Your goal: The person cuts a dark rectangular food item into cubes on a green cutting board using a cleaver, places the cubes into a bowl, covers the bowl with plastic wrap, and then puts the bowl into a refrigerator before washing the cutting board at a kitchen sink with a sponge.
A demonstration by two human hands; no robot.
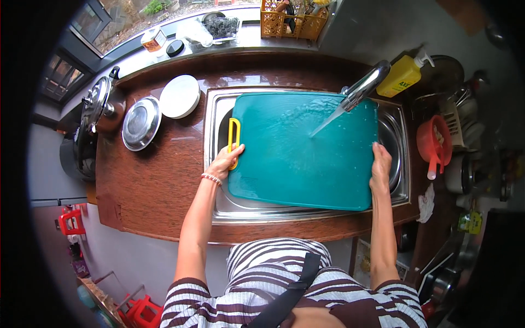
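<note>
A large teal cutting board [283, 164] lies across the steel double sink [262, 213], covering most of it. My left hand [223, 162] grips the board's yellow handle [234, 129] at its left end. Along the right edge, my right hand [380, 164] clasps the board with the thumb near its upper face. From the chrome faucet [367, 84] a stream of water falls onto the board and spreads over its upper half. The board hides much of both basins.
Left of the sink stand a white round dish [180, 96], a steel bowl [142, 123] and a lidded pot [100, 102]. A yellow AXE soap bottle [400, 76] is behind the faucet. To the right are a red plastic strainer [434, 137] and a white cloth [425, 203].
</note>
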